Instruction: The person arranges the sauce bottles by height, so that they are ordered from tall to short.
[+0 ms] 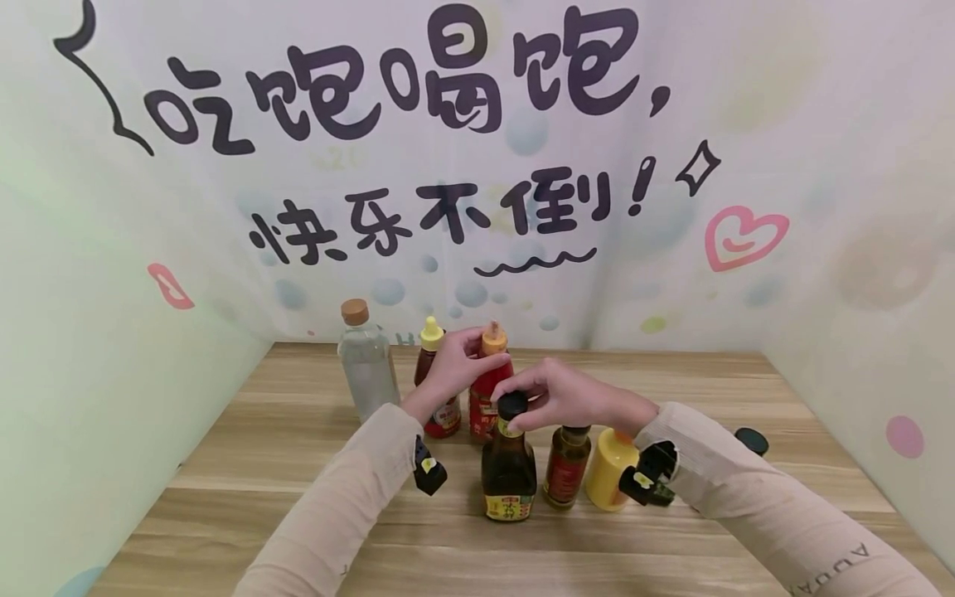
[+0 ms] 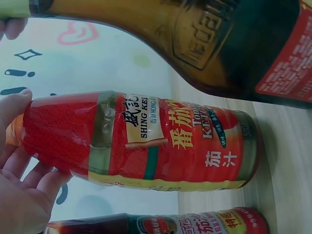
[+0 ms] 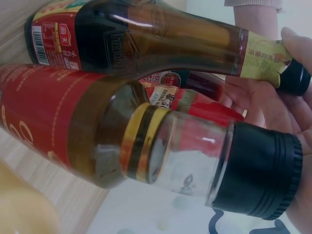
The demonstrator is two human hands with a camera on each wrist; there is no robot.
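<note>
We see a wood-grained table (image 1: 425, 555) across the lower frame, its back edge against a pale backdrop (image 1: 612, 315) with big black lettering (image 1: 455, 12) over the top and a pink heart (image 1: 739, 243) at upper right. Pale walls close in at the left (image 1: 112, 274) and right.

Left of centre, we find a clear bottle (image 1: 369, 373) with an orange-brown cap and, nearer the middle, a yellow-capped bottle (image 1: 444, 419), partly covered by the left hand (image 1: 458, 362). That hand's thumb and fingers are clamped around the neck of the red ketchup bottle (image 1: 488, 398) at the centre.

In front of it, just below centre, is the dark brown bottle (image 1: 509, 468), its neck pinched just under the black cap by the right hand (image 1: 570, 398); we cannot tell whether its base touches the table.

Right of it we see a red-labelled bottle (image 1: 567, 473), which crosses in front of the ketchup in the right wrist view, then a yellow bottle (image 1: 612, 473). The right sleeve (image 1: 783, 514) blocks much at lower right, where a dark green cap (image 1: 752, 441) shows behind it.
</note>
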